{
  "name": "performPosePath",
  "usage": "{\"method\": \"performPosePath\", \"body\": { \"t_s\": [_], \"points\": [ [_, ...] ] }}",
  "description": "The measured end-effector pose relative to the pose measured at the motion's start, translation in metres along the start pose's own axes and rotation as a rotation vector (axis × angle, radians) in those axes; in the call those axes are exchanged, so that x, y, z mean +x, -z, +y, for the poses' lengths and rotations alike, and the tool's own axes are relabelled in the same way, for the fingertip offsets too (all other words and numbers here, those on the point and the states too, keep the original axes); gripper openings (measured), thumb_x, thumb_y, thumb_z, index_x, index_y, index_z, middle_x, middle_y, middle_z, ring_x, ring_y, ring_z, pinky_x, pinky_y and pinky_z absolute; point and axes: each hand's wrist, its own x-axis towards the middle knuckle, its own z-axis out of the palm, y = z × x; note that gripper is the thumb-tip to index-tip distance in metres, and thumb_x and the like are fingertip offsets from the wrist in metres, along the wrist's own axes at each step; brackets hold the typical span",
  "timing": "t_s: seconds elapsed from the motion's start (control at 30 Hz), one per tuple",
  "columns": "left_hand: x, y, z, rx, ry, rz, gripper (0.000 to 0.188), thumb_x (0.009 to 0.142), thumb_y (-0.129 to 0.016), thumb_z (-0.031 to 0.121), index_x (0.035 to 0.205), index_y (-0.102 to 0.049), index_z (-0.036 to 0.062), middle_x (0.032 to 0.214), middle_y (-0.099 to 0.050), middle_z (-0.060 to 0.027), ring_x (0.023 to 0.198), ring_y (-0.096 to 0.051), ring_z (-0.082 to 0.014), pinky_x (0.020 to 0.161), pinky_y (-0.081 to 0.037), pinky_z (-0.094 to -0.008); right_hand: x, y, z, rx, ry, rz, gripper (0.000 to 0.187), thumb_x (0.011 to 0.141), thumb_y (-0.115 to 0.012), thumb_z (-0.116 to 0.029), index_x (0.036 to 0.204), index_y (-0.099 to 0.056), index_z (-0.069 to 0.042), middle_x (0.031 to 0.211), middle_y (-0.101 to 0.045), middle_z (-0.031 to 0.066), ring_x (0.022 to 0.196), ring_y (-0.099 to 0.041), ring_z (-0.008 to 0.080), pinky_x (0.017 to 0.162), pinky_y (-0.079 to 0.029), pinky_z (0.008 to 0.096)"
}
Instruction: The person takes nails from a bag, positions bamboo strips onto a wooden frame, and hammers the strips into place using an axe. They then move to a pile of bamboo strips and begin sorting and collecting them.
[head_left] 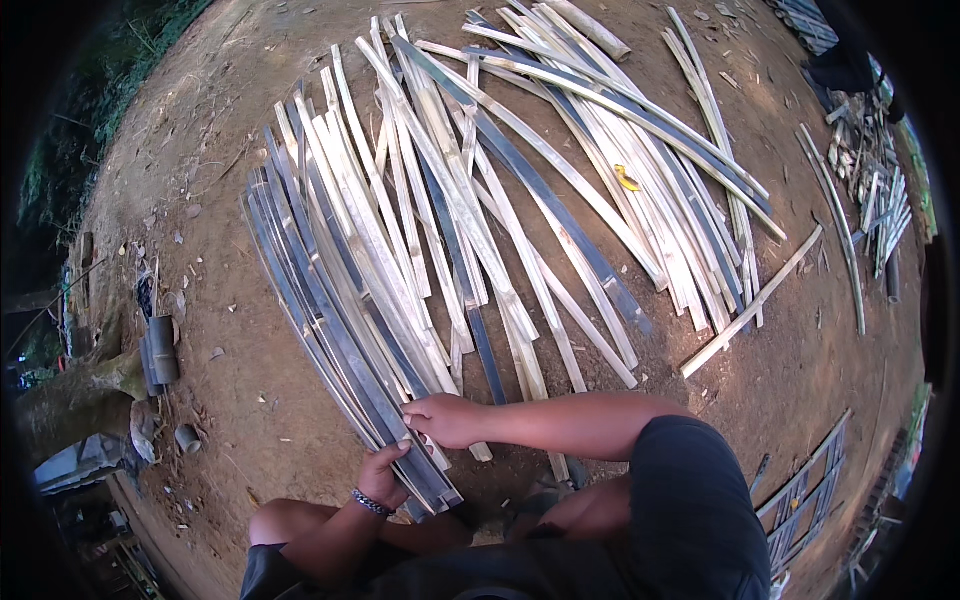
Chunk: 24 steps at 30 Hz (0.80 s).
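Note:
Long split bamboo strips (345,370), some dark-skinned and some pale, lie in a bundle that runs from the pile toward my lap. Around their near ends my left hand (382,477) is closed, thumb on top, a chain bracelet at the wrist. My right hand (447,420) reaches across from the right, its fingers curled against the right edge of the same bundle, a little farther up. Part of its grip is hidden behind the back of the hand. More loose pale strips (410,240) fan out on the ground just beyond both hands.
Another heap of bamboo strips (640,190) lies at the far right, with a yellow curved object (626,179) on it. A single pale strip (752,302) rests apart on the dirt. Short bamboo pieces (163,350) stand at left; a slatted frame (808,490) lies at lower right.

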Motion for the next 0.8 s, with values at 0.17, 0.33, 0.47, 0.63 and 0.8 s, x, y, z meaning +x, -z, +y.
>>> {"method": "performPosePath", "body": {
  "t_s": [0.17, 0.33, 0.47, 0.63, 0.8],
  "points": [
    [0.000, 0.000, -0.001, 0.001, -0.030, 0.031, 0.040, 0.086, -0.066, 0.004, 0.125, -0.058, 0.0002, 0.102, -0.071, -0.0169, 0.095, -0.072, -0.0313, 0.085, -0.062, -0.0496, -0.001, 0.019, 0.021, -0.257, 0.121, 0.243, 0.039, 0.103, -0.053, -0.030, 0.131, -0.063, -0.006, 0.117, -0.068, 0.0200, 0.108, -0.067, 0.0321, 0.095, -0.050, 0.0472],
    [-0.007, -0.012, 0.002, 0.133, -0.068, 0.068, 0.038, 0.086, -0.070, 0.013, 0.120, -0.060, -0.0027, 0.106, -0.070, -0.0128, 0.099, -0.070, -0.0272, 0.093, -0.057, -0.0442, -0.032, 0.149, 0.070, -0.460, -0.182, 0.854, 0.048, 0.099, -0.063, -0.033, 0.140, -0.058, -0.008, 0.133, -0.059, 0.0182, 0.126, -0.056, 0.0326, 0.107, -0.045, 0.0451],
    [-0.006, -0.011, 0.002, 0.061, -0.101, 0.054, 0.041, 0.085, -0.066, 0.003, 0.125, -0.060, -0.0007, 0.103, -0.071, -0.0152, 0.092, -0.072, -0.0306, 0.085, -0.060, -0.0439, -0.088, 0.207, 0.151, -0.735, -0.483, 1.201, 0.061, 0.087, -0.077, -0.033, 0.137, -0.056, -0.004, 0.134, -0.058, 0.0185, 0.125, -0.055, 0.0361, 0.105, -0.046, 0.0451],
    [-0.006, -0.008, 0.004, 0.103, -0.095, 0.058, 0.039, 0.084, -0.067, 0.002, 0.123, -0.061, -0.0004, 0.103, -0.071, -0.0147, 0.092, -0.072, -0.0298, 0.085, -0.060, -0.0438, -0.119, 0.213, 0.161, -0.332, -0.561, 0.899, 0.068, 0.080, -0.083, -0.038, 0.132, -0.056, -0.004, 0.131, -0.059, 0.0215, 0.119, -0.059, 0.0410, 0.102, -0.048, 0.0468],
    [-0.001, -0.007, 0.002, 0.121, -0.098, 0.066, 0.037, 0.085, -0.068, 0.003, 0.121, -0.061, -0.0017, 0.103, -0.071, -0.0148, 0.093, -0.071, -0.0299, 0.087, -0.060, -0.0443, -0.091, 0.136, 0.136, -0.459, -0.447, 0.842, 0.046, 0.089, -0.073, -0.030, 0.125, -0.057, -0.004, 0.116, -0.065, 0.0224, 0.111, -0.064, 0.0394, 0.098, -0.050, 0.0482]
  ]
}}
